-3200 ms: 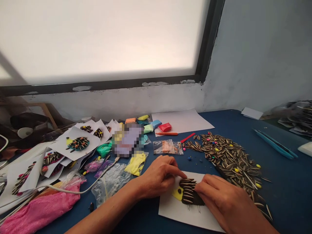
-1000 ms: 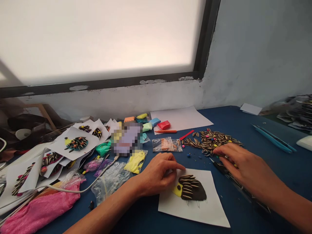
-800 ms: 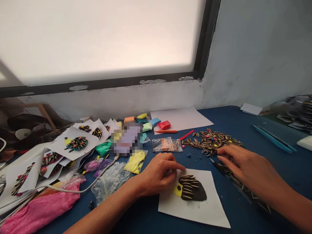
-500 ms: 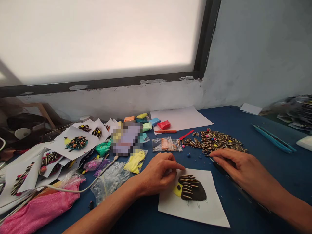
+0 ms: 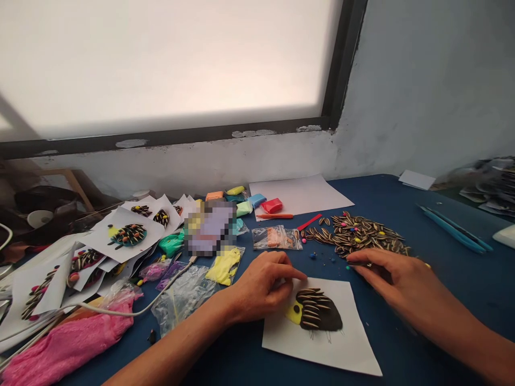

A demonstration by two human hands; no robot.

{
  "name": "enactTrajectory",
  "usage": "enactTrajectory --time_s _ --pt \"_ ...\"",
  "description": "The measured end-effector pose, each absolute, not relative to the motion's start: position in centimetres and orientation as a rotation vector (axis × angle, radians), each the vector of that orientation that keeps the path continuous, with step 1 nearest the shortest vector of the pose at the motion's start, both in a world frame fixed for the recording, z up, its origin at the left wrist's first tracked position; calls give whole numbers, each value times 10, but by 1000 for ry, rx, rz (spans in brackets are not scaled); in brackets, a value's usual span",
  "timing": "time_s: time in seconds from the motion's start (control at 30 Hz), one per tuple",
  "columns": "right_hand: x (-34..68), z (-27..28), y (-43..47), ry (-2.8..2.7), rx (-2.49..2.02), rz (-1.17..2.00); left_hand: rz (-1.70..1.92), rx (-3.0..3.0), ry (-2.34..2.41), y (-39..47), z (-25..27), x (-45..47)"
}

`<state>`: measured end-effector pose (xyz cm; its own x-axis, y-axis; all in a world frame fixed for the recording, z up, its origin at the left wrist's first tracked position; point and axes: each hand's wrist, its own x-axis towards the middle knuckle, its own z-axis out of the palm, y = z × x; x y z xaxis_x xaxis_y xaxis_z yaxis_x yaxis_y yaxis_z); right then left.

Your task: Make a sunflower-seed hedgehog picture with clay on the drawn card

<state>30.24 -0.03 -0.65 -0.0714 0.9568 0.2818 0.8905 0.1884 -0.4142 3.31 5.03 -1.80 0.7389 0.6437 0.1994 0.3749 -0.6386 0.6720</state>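
My left hand point(image 5: 263, 284) rests on the upper left corner of a white sheet of paper point(image 5: 338, 354), its fingers curled and the index finger stretched along the edge. On that sheet is a hedgehog figure with a yellow clay face point(image 5: 294, 314) and a black clay body point(image 5: 333, 316); rows of striped sunflower seeds point(image 5: 310, 308) cover the body's left part. Pencil legs show below it. My right hand point(image 5: 396, 276) is at the near edge of a pile of sunflower seeds point(image 5: 362, 233). Its thumb and index finger pinch a small dark thing, apparently a sunflower seed, mostly hidden.
Finished seed pictures point(image 5: 124, 236) are heaped at the left, near a pink bag point(image 5: 76, 343) and a white cable point(image 5: 140, 315). Clay packets point(image 5: 225, 265) surround a blurred phone point(image 5: 211, 228). A red stick point(image 5: 309, 222) and blue tweezers point(image 5: 454, 230) lie farther back.
My right hand has shifted slightly to the right beside the seed pile, and a small green bead now shows by its fingertips. My left hand and the hedgehog sheet stay in place.
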Motion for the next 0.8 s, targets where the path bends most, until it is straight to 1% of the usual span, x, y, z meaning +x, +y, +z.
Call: enactTrajectory --time_s 0.13,0.23,0.4,0.57,0.8 --pt "291 -4 -8 -1999 -1657 382 562 2326 764 50 -18 32" --pt "280 -2 -12 -2086 -1550 422 581 2318 752 51 -20 32" --pt "276 -9 -15 -2205 -1565 347 652 2286 703 52 -23 31" --pt "282 -17 -15 -2280 -1617 289 650 2316 713 53 -22 29" --pt "277 -14 -21 -2226 -1521 250 606 2315 744 49 -12 29"
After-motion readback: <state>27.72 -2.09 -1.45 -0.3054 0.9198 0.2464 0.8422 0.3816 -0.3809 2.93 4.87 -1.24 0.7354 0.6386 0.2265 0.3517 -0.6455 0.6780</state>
